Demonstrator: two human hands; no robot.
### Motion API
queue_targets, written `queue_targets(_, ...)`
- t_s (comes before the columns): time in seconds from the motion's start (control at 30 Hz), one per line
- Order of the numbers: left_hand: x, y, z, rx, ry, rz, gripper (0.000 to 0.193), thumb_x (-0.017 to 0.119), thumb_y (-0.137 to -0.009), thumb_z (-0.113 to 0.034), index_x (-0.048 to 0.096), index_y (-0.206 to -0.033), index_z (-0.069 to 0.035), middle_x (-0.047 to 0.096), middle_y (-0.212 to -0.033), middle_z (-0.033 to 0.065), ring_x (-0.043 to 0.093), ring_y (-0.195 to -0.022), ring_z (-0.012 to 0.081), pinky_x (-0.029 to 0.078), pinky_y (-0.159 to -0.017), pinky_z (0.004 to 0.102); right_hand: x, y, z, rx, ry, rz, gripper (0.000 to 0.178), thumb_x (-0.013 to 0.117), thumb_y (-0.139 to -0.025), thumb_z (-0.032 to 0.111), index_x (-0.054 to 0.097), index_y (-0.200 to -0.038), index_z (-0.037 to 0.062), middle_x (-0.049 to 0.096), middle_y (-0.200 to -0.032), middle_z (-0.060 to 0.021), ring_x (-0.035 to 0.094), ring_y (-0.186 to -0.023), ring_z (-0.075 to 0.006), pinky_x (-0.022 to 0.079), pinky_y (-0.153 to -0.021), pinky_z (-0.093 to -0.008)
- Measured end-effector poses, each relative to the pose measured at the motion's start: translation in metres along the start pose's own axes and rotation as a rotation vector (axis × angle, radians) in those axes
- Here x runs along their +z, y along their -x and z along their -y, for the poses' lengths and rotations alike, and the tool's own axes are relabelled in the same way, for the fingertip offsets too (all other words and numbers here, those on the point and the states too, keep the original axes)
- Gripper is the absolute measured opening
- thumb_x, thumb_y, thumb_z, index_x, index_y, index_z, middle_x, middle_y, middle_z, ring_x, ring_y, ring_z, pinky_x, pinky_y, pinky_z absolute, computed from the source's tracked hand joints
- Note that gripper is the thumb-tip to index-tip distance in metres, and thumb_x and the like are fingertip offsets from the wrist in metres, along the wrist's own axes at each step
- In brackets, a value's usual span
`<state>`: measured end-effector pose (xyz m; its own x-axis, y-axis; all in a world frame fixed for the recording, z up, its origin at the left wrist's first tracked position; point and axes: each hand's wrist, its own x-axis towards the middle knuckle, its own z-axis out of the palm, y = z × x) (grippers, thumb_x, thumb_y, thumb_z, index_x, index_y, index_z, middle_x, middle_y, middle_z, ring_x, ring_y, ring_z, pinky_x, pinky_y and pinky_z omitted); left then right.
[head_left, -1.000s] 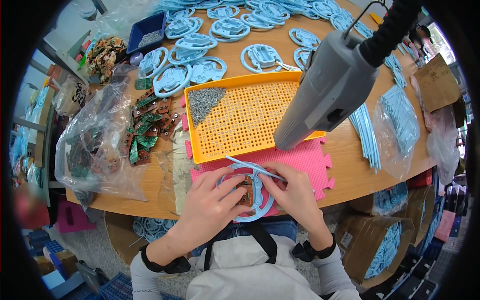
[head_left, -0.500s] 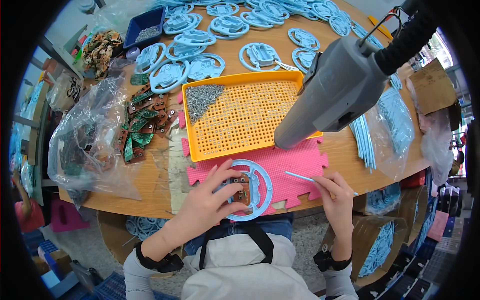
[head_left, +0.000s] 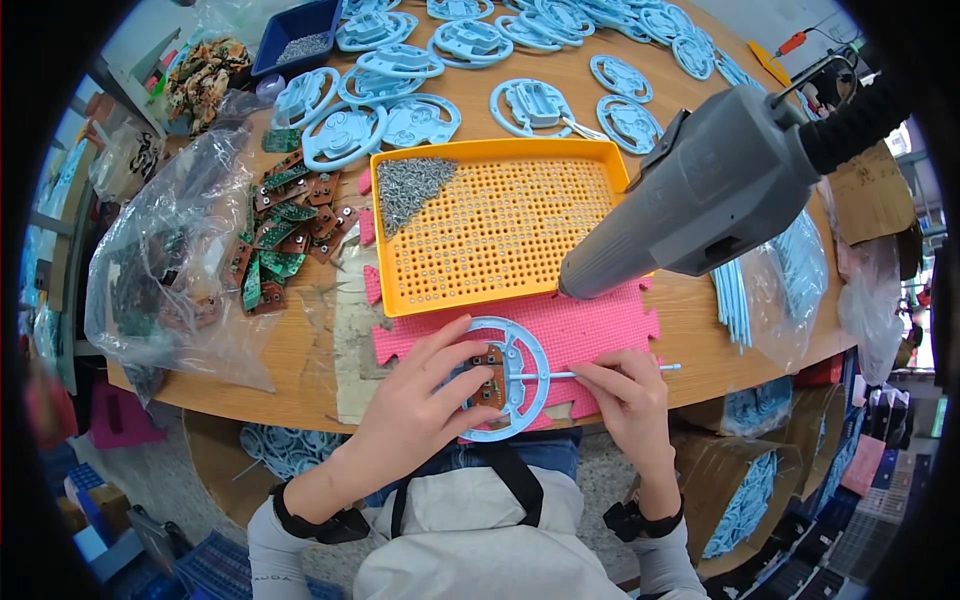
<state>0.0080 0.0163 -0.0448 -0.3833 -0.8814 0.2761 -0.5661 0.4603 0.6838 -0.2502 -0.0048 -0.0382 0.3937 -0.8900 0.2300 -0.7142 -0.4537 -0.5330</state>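
Observation:
A light-blue plastic toy steering wheel (head_left: 541, 386) lies on a pink foam mat (head_left: 610, 327) at the table's near edge. Inside its ring sits a brown circuit board (head_left: 488, 392) with small dark buttons. My left hand (head_left: 425, 392) grips the wheel from the left, fingers bent over the board and rim; the thumb is at the lower side. Pinched between thumb and fingers of my right hand (head_left: 625, 392) is a thin light-blue rod (head_left: 562, 375). Its left end crosses the ring's right side and reaches the wheel's inner part; whether it is seated there I cannot tell.
Beyond the mat stands a yellow perforated tray (head_left: 500, 302) with a heap of screws (head_left: 410, 188). A grey electric screwdriver (head_left: 680, 190) hangs over its right side. Circuit boards (head_left: 285, 235) and a plastic bag (head_left: 165, 270) lie left, rods (head_left: 731, 305) right, more wheels (head_left: 420, 122) behind.
My right hand has moved left with the rod, which is now level and over the wheel's right side instead of apart from it. The left hand keeps its grip. The whole view has shifted slightly.

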Motion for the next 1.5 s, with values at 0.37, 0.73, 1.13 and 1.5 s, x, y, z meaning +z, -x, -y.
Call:
queue_targets(0.37, 0.001, -0.004, -0.003, 0.006, -0.091, -0.045, 0.041, 0.080, -0.068, -0.026, 0.065, -0.101, -0.008, 0.058, -0.114, 0.0061, 0.049, -0.113, 0.0359, 0.046, -0.090, 0.0428, 0.001, -0.012, -0.007, 0.035, -0.105, 0.083, 0.020, 0.073, -0.073, 0.004, 0.075, -0.093, 0.0082, 0.060, -0.082, -0.0061, 0.056, -0.076, -0.0211, 0.043, -0.066, -0.0320)
queue_targets(0.73, 0.017, -0.007, -0.006, -0.053, -0.030, -0.113, 0.040, 0.080, -0.068, -0.027, 0.066, -0.102, -0.011, 0.058, -0.113, 0.0030, 0.049, -0.110, 0.0350, 0.046, -0.081, 0.0396, -0.004, -0.021, -0.019, 0.027, -0.074, 0.134, 0.023, 0.074, -0.073, 0.005, 0.075, -0.095, 0.0106, 0.059, -0.085, -0.0039, 0.056, -0.079, -0.0207, 0.044, -0.071, -0.0324)
queue_targets(1.13, 0.019, -0.012, -0.009, -0.078, 0.014, -0.109, 0.039, 0.078, -0.069, -0.026, 0.063, -0.101, -0.010, 0.056, -0.115, 0.0034, 0.050, -0.108, 0.0336, 0.046, -0.085, 0.0415, -0.020, -0.069, 0.008, 0.047, -0.490, -0.248, 0.070, 0.075, -0.079, 0.035, 0.042, -0.131, 0.0012, 0.062, -0.101, -0.0143, 0.059, -0.100, -0.0259, 0.045, -0.090, -0.0386)
queue_targets(1.5, 0.012, -0.013, -0.003, -0.043, 0.032, -0.105, 0.037, 0.080, -0.069, -0.024, 0.066, -0.096, -0.003, 0.059, -0.108, 0.0092, 0.055, -0.102, 0.0298, 0.048, -0.086, 0.0420, -0.029, -0.123, 0.032, -0.277, -1.106, -0.367, 0.070, 0.057, -0.085, 0.065, 0.040, -0.114, 0.0038, 0.051, -0.063, -0.0078, 0.052, -0.048, -0.0178, 0.044, -0.044, -0.0283)
